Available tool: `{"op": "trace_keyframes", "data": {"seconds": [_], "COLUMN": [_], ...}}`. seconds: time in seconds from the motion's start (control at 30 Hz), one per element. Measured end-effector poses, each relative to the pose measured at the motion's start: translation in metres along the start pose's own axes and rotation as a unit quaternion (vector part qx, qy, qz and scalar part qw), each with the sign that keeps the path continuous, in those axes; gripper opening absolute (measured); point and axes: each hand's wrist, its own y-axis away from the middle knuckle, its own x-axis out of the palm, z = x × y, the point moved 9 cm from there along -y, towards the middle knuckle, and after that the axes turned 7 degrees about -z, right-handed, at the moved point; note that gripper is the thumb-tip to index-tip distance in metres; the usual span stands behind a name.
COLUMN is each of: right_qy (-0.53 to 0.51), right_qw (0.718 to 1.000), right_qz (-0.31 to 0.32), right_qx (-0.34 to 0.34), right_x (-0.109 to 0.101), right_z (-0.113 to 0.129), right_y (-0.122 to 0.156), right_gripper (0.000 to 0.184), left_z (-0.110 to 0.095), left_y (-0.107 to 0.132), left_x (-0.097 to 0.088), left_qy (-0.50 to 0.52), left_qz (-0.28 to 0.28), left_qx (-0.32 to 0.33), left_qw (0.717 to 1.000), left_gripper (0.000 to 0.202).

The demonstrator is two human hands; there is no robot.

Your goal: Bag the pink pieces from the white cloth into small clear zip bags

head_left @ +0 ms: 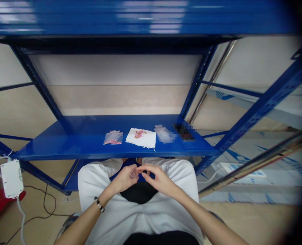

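My left hand (127,177) and my right hand (158,177) meet above my lap, just short of the blue shelf. The left fingers are curled together, and the right thumb and fingers bend towards them in a loose pinch. Whatever sits between the fingertips, if anything, is too small to make out. On the shelf ahead lies a white cloth (140,140) with a small heap of pink pieces (140,133) on it. Left of the cloth rests a clear plastic bag (112,137) with pink pieces inside. Several clear plastic bags (164,134) lie to its right.
A dark, blurred-out object (183,132) lies at the right end of the blue shelf (84,136). Blue uprights (48,98) frame it, with another blue beam (140,20) overhead. At left hangs a white power box (12,178), with cables on the floor.
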Motion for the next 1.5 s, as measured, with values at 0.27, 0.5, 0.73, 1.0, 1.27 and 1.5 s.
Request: {"op": "trace_keyframes", "data": {"seconds": [0.27, 0.5, 0.73, 1.0, 1.27, 1.5], "right_qy": [0.142, 0.316, 0.363, 0.391, 0.196, -0.014], "right_qw": [0.971, 0.943, 0.923, 0.907, 0.956, 0.991], "right_qz": [-0.190, -0.097, -0.082, -0.108, -0.217, -0.125], "right_qx": [0.023, 0.045, 0.096, 0.117, 0.020, 0.037], "right_x": [-0.092, -0.100, -0.091, -0.090, -0.089, -0.015], "right_z": [-0.055, -0.088, -0.111, -0.097, -0.025, -0.011], "right_y": [-0.072, -0.151, -0.177, -0.179, -0.112, -0.014], "right_gripper": [0.028, 0.025, 0.017, 0.012, 0.008, 0.012], "left_z": [-0.009, -0.006, 0.007, 0.006, 0.003, -0.004], "left_y": [-0.001, 0.001, 0.000, -0.005, -0.011, 0.000], "left_x": [-0.008, 0.008, 0.018, 0.002, -0.009, 0.005], "left_qy": [0.157, 0.225, 0.240, 0.220, 0.206, 0.164], "left_qz": [-0.036, 0.013, 0.036, -0.007, -0.045, 0.002], "left_qx": [-0.034, -0.046, -0.060, -0.060, -0.033, -0.050], "left_qw": [0.986, 0.973, 0.968, 0.974, 0.977, 0.985], "left_gripper": [0.024, 0.035, 0.037, 0.033, 0.025, 0.027]}}
